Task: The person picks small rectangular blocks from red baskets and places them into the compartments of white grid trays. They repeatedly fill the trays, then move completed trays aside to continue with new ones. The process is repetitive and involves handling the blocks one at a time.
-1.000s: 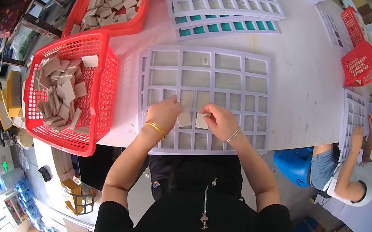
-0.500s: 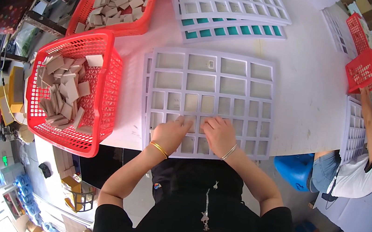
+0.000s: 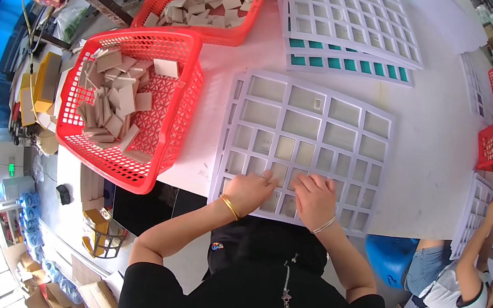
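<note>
A white grid tray (image 3: 317, 91) with rectangular compartments lies in front of me on top of another one. A few compartments near its middle look creamier than the grey ones around them, such as a cream piece (image 3: 285, 148). Both hands rest on the tray's near half. My left hand (image 3: 250, 193) is closed, its fingertips down at a compartment edge. Beside it, a short gap to the right, my right hand (image 3: 315, 199) has its fingers bent and pressed together over neighbouring compartments. Anything under the fingertips of either hand is hidden.
Left of the tray stands a red basket (image 3: 167, 137) of thin beige tiles (image 3: 118, 96). Behind it is another red basket (image 3: 237, 34) full of tiles. Stacked grid trays (image 3: 354, 19) lie at the back, some with teal cells. At right, a co-worker (image 3: 459, 288) handles another grid tray.
The view has turned, so the table's things sit further right in the picture. My hands stay on the same part of the tray. The co-worker's hand has left the red basket for the grid tray.
</note>
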The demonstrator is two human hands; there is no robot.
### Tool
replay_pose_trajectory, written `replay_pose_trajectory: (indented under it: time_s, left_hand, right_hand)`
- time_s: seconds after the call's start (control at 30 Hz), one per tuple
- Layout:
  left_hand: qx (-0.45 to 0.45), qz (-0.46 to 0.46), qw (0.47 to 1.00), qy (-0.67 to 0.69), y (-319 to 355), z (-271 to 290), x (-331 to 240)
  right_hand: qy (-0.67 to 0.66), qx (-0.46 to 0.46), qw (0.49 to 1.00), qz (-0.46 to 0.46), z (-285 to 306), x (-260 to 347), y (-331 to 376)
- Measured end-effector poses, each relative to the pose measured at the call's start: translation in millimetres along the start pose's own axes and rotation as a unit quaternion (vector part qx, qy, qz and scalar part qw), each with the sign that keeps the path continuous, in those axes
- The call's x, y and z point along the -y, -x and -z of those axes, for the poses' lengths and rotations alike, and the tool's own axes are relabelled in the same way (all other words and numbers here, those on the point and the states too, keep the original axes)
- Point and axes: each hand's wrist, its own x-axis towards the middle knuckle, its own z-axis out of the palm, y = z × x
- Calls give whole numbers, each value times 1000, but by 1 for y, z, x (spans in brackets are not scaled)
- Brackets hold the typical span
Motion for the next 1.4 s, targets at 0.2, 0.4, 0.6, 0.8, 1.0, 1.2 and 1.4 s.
replay_pose_trajectory:
  time_s: [0.2, 0.4, 0.6, 0.8, 1.0, 1.2, 1.4]
  left_hand:
    - [-99, -14, 993, 67, 15, 53, 5]
    - [-351, 34, 934, -51, 27, 165, 84]
    - [-327, 383, 863, -41, 71, 161, 295]
    - [-8, 591, 805, -52, 102, 118, 332]
    - [57, 527, 848, 6, 97, 87, 349]
    - [-119, 503, 850, 101, 144, 87, 376]
    - [-212, 402, 792, 408, 164, 96, 374]
  right_hand:
    - [-11, -3, 1000, 2, 12, 1, -6]
    - [-34, 57, 998, -17, 18, -3, -3]
    - [-59, -13, 998, -30, 30, -4, -11]
    - [-75, -28, 996, -41, 30, -15, -9]
    - [-99, -28, 995, 6, 32, -2, -32]
    - [-93, -36, 995, 11, 33, 4, -34]
    - [-95, -29, 995, 7, 31, 7, -22]
